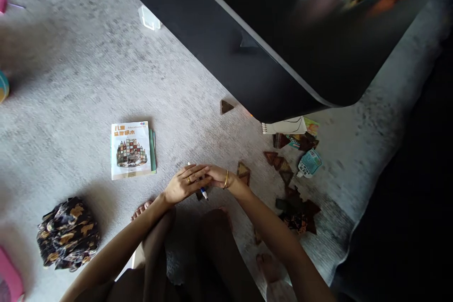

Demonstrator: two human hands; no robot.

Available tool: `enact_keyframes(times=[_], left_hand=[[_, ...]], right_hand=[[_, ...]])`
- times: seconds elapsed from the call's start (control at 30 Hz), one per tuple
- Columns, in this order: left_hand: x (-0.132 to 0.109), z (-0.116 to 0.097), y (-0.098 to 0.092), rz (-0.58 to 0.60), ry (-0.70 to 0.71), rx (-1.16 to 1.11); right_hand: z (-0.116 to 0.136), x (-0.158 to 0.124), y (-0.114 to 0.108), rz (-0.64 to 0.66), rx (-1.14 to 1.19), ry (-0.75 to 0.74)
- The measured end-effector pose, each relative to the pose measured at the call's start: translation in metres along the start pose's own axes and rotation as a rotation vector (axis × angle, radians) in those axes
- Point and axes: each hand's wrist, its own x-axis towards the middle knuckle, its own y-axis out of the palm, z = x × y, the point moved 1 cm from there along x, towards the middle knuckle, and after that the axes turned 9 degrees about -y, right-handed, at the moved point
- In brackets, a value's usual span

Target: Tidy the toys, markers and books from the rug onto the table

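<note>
Both my hands meet low over the grey carpet in front of my knees. My left hand (184,183), with a ring on one finger, lies over my right hand (216,177), which wears a gold bangle. A white and blue pen (203,192) sticks out from under the hands, its tips showing above and below them; the closed fingers hide which hand grips it. A dark triangular tile (198,195) peeks out beneath the hands. Two brown triangular tiles (243,171) lie just right of my right wrist.
An instruction booklet (130,150) lies to the left. Several dark tiles (293,198) and packets (310,163) are scattered at right, and a lone triangle (225,106) sits near the black table (269,47). A patterned cloth bundle (67,233) lies at lower left.
</note>
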Motion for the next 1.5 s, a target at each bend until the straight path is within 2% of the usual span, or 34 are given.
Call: enact_keyframes(times=[0.1,0.23,0.37,0.53,0.67,0.83,1.13,1.23,1.37,1.5], left_hand=[[-0.001,0.000,-0.010,-0.035,-0.168,-0.145],[0.000,0.005,-0.022,0.005,-0.549,-0.189],[0.004,0.006,-0.027,0.059,-0.668,-0.147],[0.004,0.003,-0.025,0.085,-0.608,-0.149],[0.002,0.004,-0.025,0.046,-0.588,-0.146],[0.002,0.005,-0.026,0.032,-0.539,-0.123],[0.000,0.003,-0.024,0.058,-0.469,-0.054],[-0.002,0.003,-0.022,0.064,-0.486,-0.120],[-0.002,-0.001,-0.018,0.109,-0.554,-0.323],[0.000,-0.005,-0.017,0.115,-0.611,-0.449]], right_hand=[[-0.008,-0.008,-0.001,0.000,0.172,0.084],[-0.006,-0.021,-0.006,-0.198,0.337,0.003],[0.007,-0.038,-0.001,-0.328,0.381,-0.124],[0.010,-0.047,0.008,-0.419,0.317,-0.117],[0.005,-0.050,0.003,-0.453,0.180,-0.060],[0.009,-0.053,-0.005,-0.464,0.089,-0.104],[0.012,-0.052,-0.005,-0.465,-0.089,-0.191],[0.013,-0.052,0.002,-0.469,-0.089,-0.197],[0.016,-0.051,0.018,-0.509,-0.062,-0.237],[0.018,-0.049,0.028,-0.539,-0.143,-0.309]])
